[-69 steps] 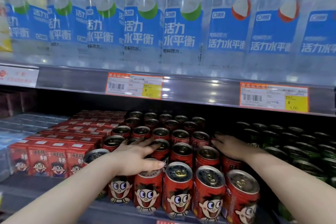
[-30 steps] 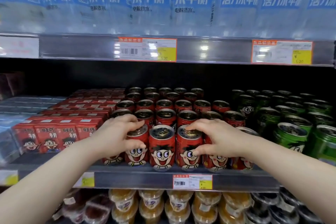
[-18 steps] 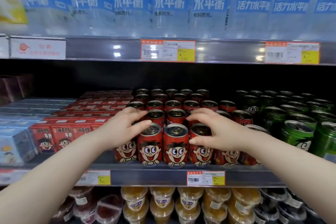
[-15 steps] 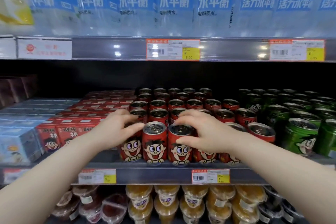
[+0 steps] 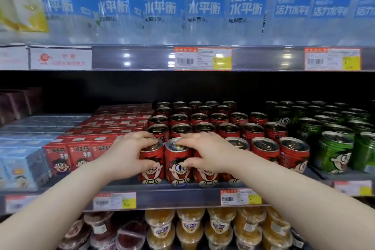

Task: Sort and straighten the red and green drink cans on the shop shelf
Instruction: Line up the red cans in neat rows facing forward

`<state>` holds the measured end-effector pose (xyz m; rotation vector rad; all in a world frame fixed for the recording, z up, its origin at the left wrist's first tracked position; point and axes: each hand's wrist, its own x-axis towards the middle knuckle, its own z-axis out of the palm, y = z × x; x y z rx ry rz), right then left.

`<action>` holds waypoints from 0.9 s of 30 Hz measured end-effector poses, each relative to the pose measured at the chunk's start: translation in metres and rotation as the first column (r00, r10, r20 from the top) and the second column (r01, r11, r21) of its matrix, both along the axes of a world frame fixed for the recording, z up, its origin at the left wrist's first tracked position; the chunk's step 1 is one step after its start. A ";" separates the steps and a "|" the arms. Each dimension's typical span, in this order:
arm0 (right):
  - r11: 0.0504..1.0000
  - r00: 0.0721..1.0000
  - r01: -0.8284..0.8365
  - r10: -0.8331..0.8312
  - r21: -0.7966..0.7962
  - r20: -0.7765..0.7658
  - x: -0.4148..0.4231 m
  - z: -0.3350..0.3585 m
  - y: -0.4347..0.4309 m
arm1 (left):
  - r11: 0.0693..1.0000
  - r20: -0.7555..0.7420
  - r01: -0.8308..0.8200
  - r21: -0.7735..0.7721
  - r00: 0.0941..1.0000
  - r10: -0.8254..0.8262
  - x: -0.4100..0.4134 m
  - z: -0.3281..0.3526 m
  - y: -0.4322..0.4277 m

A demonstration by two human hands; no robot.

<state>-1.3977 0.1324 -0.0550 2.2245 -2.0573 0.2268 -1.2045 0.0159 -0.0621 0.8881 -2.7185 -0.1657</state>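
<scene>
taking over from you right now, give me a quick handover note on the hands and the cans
Left hand: grips the leftmost front red can, fingers over its top.
Right hand: fingers over the top of the second red can, thumb on its side; the palm hides the can beside it.
Where: red cans stand in rows mid-shelf, green cans to their right, red cartons to their left.
Done: colours look separated, cans upright.
Left: the rightmost front red can has its face turned aside; probably turn it forward, then check the green front.
</scene>
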 end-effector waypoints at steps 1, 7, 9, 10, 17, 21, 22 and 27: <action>1.000 1.000 0.010 -0.010 0.006 0.000 -0.002 0.001 0.004 | 0.999 0.030 -0.008 -0.045 1.000 0.009 -0.004 0.001 0.003; 0.978 0.967 0.208 -0.206 -0.001 0.147 -0.057 0.023 0.054 | 0.989 -0.023 0.130 -0.068 0.991 -0.132 -0.051 0.011 0.035; 0.950 0.936 0.310 -0.313 0.046 0.159 -0.081 0.029 0.073 | 0.977 -0.004 0.194 -0.087 0.981 -0.195 -0.073 0.011 0.046; 0.931 0.919 0.354 -0.364 0.093 0.151 -0.091 0.030 0.083 | 0.971 0.002 0.219 -0.092 0.976 -0.220 -0.084 0.011 0.052; 0.817 0.836 0.521 -0.547 0.249 0.047 -0.131 0.023 0.128 | 0.935 0.033 0.343 -0.090 0.940 -0.341 -0.135 0.004 0.089; 0.842 0.849 0.524 -0.528 0.127 -0.006 -0.130 0.016 0.124 | 0.948 0.028 0.298 -0.110 0.954 -0.297 -0.140 0.002 0.093; 0.843 0.850 0.523 -0.526 0.129 -0.007 -0.132 0.016 0.123 | 0.953 0.013 0.286 -0.094 0.958 -0.286 -0.140 0.002 0.093; 0.881 0.885 0.456 -0.464 0.124 0.040 -0.143 0.013 0.129 | 0.970 -0.059 0.223 -0.097 0.972 -0.229 -0.148 0.007 0.106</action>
